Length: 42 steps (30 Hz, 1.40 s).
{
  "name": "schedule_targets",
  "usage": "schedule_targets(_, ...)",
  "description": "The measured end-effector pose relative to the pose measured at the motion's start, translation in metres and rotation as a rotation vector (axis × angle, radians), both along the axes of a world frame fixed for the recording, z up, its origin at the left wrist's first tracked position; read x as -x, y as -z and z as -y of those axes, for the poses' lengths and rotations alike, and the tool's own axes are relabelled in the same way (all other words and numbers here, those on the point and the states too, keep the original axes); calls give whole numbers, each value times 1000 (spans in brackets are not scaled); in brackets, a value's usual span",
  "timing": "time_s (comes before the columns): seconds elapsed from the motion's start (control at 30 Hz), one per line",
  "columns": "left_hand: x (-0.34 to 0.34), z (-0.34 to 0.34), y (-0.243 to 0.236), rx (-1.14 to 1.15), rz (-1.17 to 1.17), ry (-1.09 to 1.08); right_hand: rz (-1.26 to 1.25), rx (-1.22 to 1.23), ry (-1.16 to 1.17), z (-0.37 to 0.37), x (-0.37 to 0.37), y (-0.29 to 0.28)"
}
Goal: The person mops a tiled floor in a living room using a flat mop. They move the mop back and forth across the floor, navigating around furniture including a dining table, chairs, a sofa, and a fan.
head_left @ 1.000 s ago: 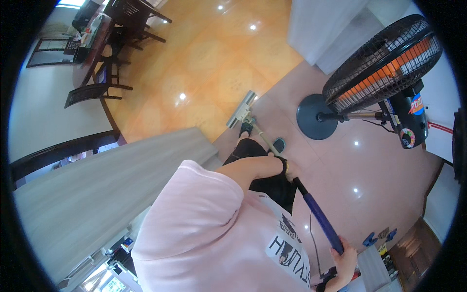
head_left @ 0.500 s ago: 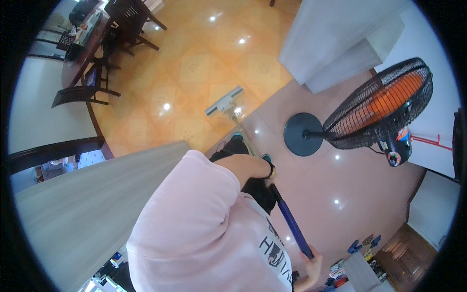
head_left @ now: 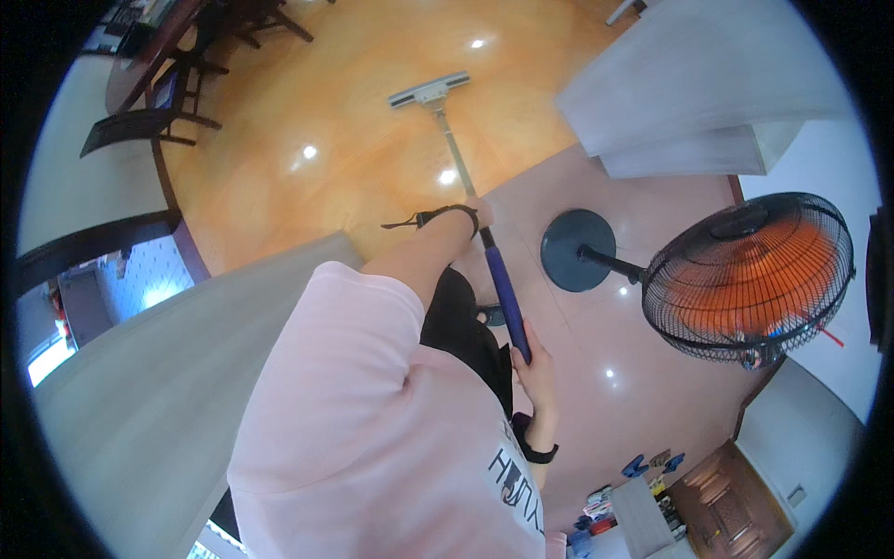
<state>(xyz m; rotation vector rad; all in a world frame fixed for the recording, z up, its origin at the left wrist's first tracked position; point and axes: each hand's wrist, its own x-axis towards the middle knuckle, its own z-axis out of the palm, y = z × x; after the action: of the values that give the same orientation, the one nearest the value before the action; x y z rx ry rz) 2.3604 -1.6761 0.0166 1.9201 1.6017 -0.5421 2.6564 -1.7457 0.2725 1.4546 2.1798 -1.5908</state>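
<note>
My left hand [head_left: 480, 212] is wrapped round the pale pole [head_left: 454, 149] of a mop, just above its black section. My right hand [head_left: 535, 373] grips the lower end of the dark purple handle sleeve [head_left: 506, 296], near my body. The wide flat mop head [head_left: 410, 96], pale grey, lies on the glossy orange tiled floor [head_left: 363, 154], out in front of me. A black band circles my right wrist, and a dark strap dangles by my left wrist.
A black standing fan [head_left: 745, 279] on a round base [head_left: 577, 250] is at my right on pinkish tiles. Dark wooden chairs [head_left: 130, 126] and a table [head_left: 140, 65] stand at upper left. Pale partitions [head_left: 186, 373] flank me. A shoe cabinet [head_left: 641, 517] and wooden door [head_left: 731, 498] are at lower right.
The mop head has moved forward, away from my feet and further onto the orange tiles. Both my hands have moved forward with the pole, my left arm reaching further out.
</note>
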Motion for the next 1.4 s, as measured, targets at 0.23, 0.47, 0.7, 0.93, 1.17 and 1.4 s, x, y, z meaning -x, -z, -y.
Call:
schedule_targets(0.23, -51, 53, -7, -350, -61, -484, 253, -75, -190, 17, 12, -29)
schedule_targets(0.47, -133, 55, 1, -151, -215, -260, 275, -14, -204, 36, -84, -43)
schedule_targets(0.7, -339, 110, -29, -40, 5, 184, 336, 134, -102, 108, -304, -62)
schedule_targets(0.93, -495, 212, -41, 383, 384, 531, 519, 121, 9, 203, -449, -138)
schedule_targets(1.17, -502, 254, -29, 569, 444, 642, 704, 432, 185, 265, -481, -141)
schedule_targets(1.4, -370, 203, -2, 495, 232, 461, 505, 387, 462, 286, -430, -114)
